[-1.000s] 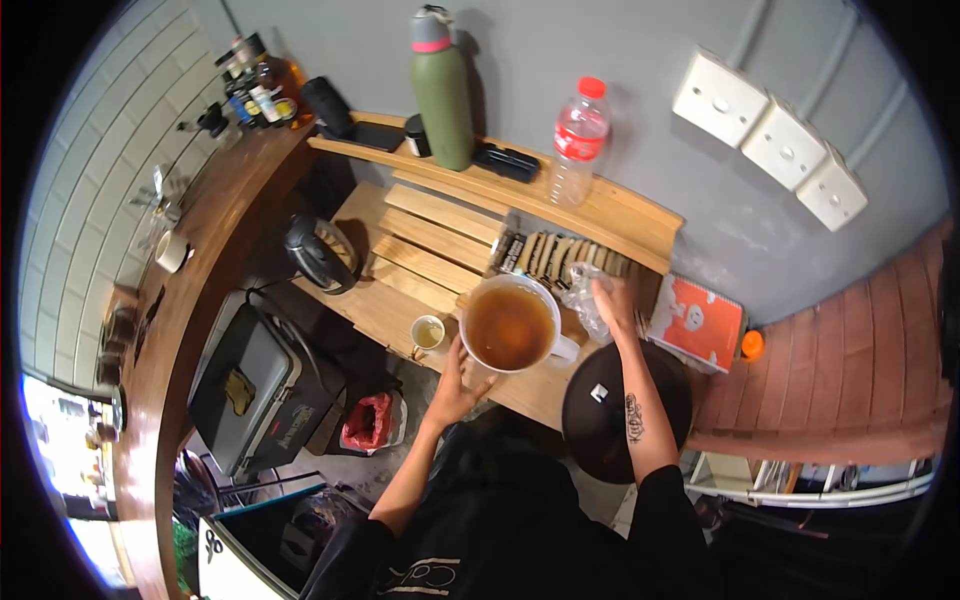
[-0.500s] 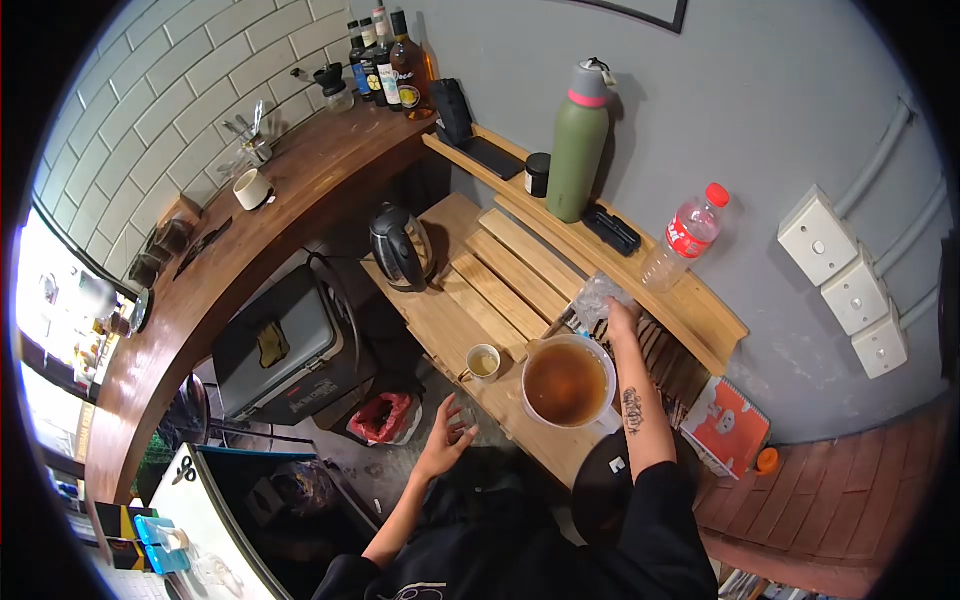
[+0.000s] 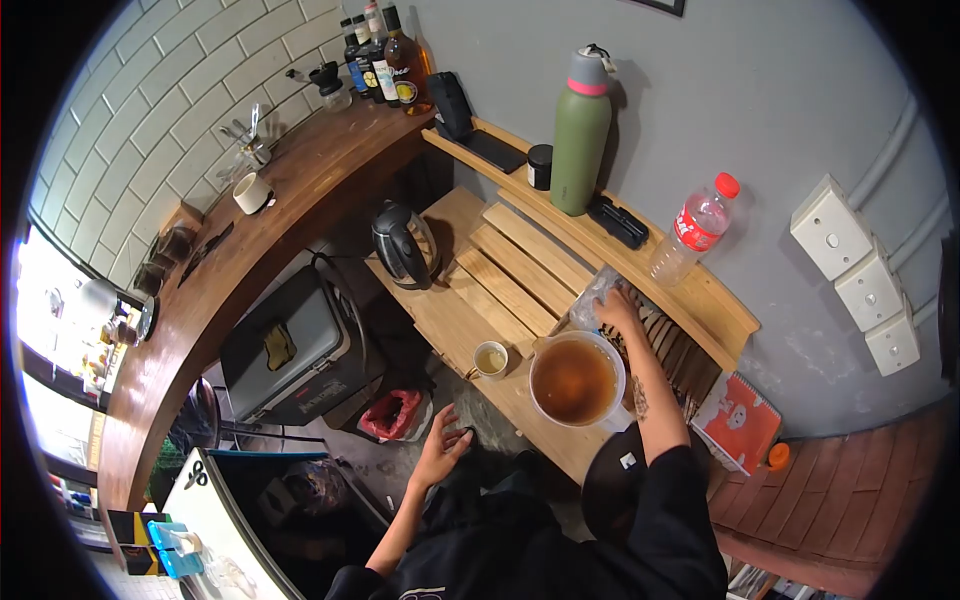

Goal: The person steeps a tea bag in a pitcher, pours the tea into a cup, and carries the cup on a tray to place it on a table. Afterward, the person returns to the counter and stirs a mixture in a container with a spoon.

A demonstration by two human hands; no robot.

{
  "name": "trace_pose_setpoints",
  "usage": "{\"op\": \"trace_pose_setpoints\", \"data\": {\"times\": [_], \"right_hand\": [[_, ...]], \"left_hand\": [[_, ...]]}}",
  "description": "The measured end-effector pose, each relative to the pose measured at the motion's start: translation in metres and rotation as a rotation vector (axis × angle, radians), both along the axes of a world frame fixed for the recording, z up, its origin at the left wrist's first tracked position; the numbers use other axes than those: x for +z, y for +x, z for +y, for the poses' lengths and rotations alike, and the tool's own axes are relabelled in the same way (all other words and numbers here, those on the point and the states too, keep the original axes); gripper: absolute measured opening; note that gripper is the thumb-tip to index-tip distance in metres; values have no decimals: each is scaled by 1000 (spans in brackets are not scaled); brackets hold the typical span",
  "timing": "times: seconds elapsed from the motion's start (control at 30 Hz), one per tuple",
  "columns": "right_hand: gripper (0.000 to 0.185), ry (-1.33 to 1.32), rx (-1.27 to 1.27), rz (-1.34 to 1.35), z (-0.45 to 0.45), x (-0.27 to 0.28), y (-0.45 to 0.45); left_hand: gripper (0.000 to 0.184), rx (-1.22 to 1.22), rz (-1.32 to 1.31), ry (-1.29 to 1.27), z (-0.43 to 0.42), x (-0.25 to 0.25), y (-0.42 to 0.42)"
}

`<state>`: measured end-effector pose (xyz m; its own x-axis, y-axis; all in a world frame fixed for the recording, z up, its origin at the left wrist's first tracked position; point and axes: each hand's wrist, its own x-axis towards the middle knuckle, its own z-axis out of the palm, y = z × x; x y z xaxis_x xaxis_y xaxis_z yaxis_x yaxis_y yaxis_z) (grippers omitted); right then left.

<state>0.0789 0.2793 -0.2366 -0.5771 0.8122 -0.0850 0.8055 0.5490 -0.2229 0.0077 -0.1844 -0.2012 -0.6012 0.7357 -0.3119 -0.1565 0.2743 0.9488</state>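
My right hand (image 3: 616, 304) is closed on a crumpled clear plastic bag (image 3: 592, 298), over the near end of a box holding a row of brown packets (image 3: 663, 345). My left hand (image 3: 442, 447) hangs in the air in front of the table, fingers apart, holding nothing. Between the hands, a large white-rimmed jug (image 3: 576, 380) full of brown liquid stands on the wooden table (image 3: 458, 330). To its left is a small cup (image 3: 490, 360) with pale liquid.
A black kettle (image 3: 404, 245) stands at the table's left end. On the shelf are a green flask (image 3: 582, 135) and a plastic bottle (image 3: 692, 232). A dark round stool (image 3: 612, 480) and a red notebook (image 3: 740, 422) are at the right. A cooler (image 3: 290, 350) lies left.
Since the first frame, my left hand has let go of the jug and moved down and away from it. The view has turned. My right hand still holds the plastic bag by the packets.
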Motion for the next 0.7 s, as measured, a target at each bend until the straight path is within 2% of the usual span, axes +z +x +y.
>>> {"op": "trace_pose_setpoints", "data": {"times": [0.07,0.1,0.17,0.2,0.27,0.3,0.33,0.4,0.47,0.5,0.57,0.63,0.7], "right_hand": [[62,85,63,64,-29,55,19],[48,-1,23,137,-42,82,26],[29,79,23,296,-66,111,39],[29,77,20,293,-65,103,42],[29,330,181,504,-56,83,48],[37,114,241,450,-54,83,49],[37,115,235,445,-49,76,52],[32,-3,560,337,-33,47,51],[29,-25,563,333,-16,6,44],[32,48,599,190,-4,-17,36],[30,151,620,-35,4,-28,17],[26,131,652,-235,9,-27,2],[25,132,542,-356,3,-21,-10]], "left_hand": [[71,2,-35,23,1,-2,0],[71,4,-39,19,1,-1,1],[66,-30,-24,13,6,1,-1],[66,-34,-28,11,8,0,-1],[64,-72,-14,32,16,-3,-2],[64,-77,-16,36,22,-2,-2],[63,-92,-30,52,26,-1,0],[62,-110,-48,65,32,5,5],[60,-168,-25,55,38,15,10],[60,-157,-17,59,39,15,12],[58,-186,-11,109,36,11,14],[57,-173,-8,115,28,2,15],[55,-150,4,107,21,9,14]]}}
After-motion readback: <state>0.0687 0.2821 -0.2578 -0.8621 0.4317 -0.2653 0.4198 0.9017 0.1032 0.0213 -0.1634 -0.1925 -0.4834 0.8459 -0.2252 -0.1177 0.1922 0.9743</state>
